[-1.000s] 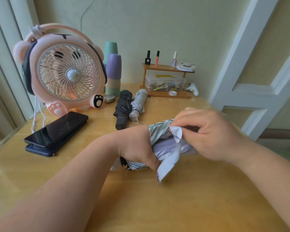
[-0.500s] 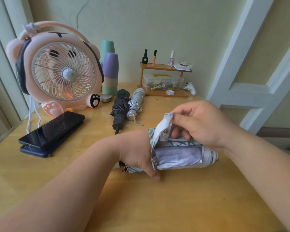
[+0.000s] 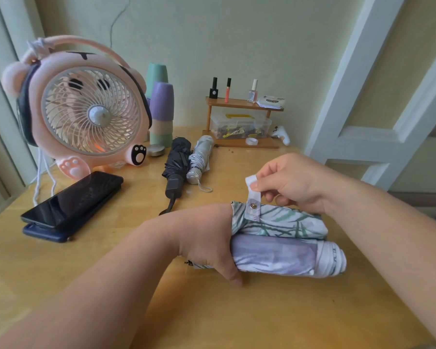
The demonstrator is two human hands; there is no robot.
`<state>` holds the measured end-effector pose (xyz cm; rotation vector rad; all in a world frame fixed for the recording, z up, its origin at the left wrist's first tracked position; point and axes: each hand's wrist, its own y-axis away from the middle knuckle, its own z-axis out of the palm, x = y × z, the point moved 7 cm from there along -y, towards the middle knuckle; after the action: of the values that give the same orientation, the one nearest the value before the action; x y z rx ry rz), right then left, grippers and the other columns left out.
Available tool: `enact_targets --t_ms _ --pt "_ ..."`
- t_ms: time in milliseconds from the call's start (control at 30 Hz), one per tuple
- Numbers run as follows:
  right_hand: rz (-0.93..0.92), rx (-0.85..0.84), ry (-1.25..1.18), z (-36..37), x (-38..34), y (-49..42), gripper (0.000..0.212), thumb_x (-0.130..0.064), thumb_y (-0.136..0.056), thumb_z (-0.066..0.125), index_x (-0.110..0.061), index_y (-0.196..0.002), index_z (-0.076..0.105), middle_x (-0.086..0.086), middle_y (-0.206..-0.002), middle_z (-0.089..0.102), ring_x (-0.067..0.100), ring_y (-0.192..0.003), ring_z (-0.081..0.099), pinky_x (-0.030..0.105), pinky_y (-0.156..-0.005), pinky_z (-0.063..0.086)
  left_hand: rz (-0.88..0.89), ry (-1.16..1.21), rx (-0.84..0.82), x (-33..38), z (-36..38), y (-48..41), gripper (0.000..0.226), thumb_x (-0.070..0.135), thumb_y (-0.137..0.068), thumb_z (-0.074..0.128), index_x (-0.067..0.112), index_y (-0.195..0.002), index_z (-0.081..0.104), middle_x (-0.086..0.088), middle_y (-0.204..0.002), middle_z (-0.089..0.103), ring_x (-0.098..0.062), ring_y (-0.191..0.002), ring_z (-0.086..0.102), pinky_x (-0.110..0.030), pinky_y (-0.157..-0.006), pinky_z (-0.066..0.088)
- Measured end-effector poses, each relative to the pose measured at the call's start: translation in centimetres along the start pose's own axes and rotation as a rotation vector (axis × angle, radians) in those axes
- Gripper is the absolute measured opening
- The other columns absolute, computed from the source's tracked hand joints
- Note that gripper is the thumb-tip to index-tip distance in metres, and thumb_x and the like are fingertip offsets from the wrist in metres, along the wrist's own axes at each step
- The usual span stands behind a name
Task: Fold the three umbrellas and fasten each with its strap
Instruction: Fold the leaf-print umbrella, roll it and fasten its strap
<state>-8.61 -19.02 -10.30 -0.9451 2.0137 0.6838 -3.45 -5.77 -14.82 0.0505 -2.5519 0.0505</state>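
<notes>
The left hand [image 3: 207, 244] wraps around the rolled leaf-print umbrella [image 3: 287, 258], which lies crosswise on the yellow wooden table [image 3: 237, 313]. The right hand [image 3: 291, 182] pinches its white strap [image 3: 253, 197] upright, snap showing. Beyond lie a black umbrella [image 3: 178, 157] and a silver umbrella [image 3: 201, 157] side by side, then a dark phone [image 3: 73, 197] and a pink fan [image 3: 86, 109] before the pale wall [image 3: 237, 34]. The left fingers are hidden behind the fabric. Whether the far two umbrellas are fastened cannot be told.

Leaf-print umbrella [image 3: 287, 222] rolled, strap [image 3: 253, 197] unsnapped, upright; black umbrella [image 3: 178, 157] & silver umbrella [image 3: 202, 157] folded, adj.
</notes>
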Motion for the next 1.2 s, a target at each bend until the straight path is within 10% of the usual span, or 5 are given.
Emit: enact_targets --t_ms 300,467,600,1000,1200 --pt "-0.575 0.555 0.198 -3.3 -3.5 7.5 0.028 -0.031 -0.083 0.078 -0.014 -0.068 0.062 -0.001 -0.055 0.06 0.008 -0.048 0.051 0.016 -0.048 0.041 -0.006 -0.024 0.037 -1.2 0.0 -0.6 0.095 0.043 -0.059 0.096 0.047 -0.14 0.047 0.035 -0.13 0.056 0.01 -0.118 0.054 -0.018 -0.108 0.041" --pt "-0.718 0.057 0.46 2.7 0.0 10.3 0.008 -0.029 -0.087 0.073 -0.023 -0.087 0.078 -0.015 -0.082 0.073 0.006 -0.079 0.068 0.025 -0.07 0.053 0.014 0.044 0.045 -1.3 -0.2 -1.0 0.081 0.043 -0.062 0.095 0.044 -0.132 0.054 0.032 -0.131 0.059 0.008 -0.122 0.054 -0.025 -0.112 0.039" --pt "-0.748 0.068 0.63 2.7 1.8 9.3 0.026 -0.034 -0.089 0.065 -0.022 -0.108 0.076 -0.013 -0.11 0.072 0.001 -0.107 0.062 0.021 -0.095 0.049 -0.005 0.084 0.065 -1.5 0.0 -1.0 0.079 0.043 -0.068 0.093 0.04 -0.136 0.054 0.028 -0.131 0.06 0.004 -0.123 0.056 -0.032 -0.112 0.042" --pt "-0.459 -0.139 0.77 4.3 2.7 6.8 0.052 -0.062 -0.087 0.041 -0.027 -0.111 0.072 -0.013 -0.11 0.065 0.007 -0.106 0.058 0.034 -0.093 0.049 -0.135 -0.123 -0.013 -1.7 0.9 -0.3 0.085 0.048 -0.056 0.095 0.04 -0.128 0.051 0.025 -0.122 0.061 -0.004 -0.109 0.059 -0.025 -0.099 0.047" --pt "-0.237 -0.217 0.644 3.8 3.7 5.9 0.027 -0.055 -0.089 0.065 -0.033 -0.102 0.073 -0.01 -0.089 0.072 0.013 -0.081 0.067 0.037 -0.08 0.057 -0.139 -0.268 -0.01 -1.9 1.1 -0.3 0.102 0.068 -0.044 0.089 0.037 -0.131 0.046 0.018 -0.126 0.047 -0.009 -0.122 0.043 -0.032 -0.108 0.041"
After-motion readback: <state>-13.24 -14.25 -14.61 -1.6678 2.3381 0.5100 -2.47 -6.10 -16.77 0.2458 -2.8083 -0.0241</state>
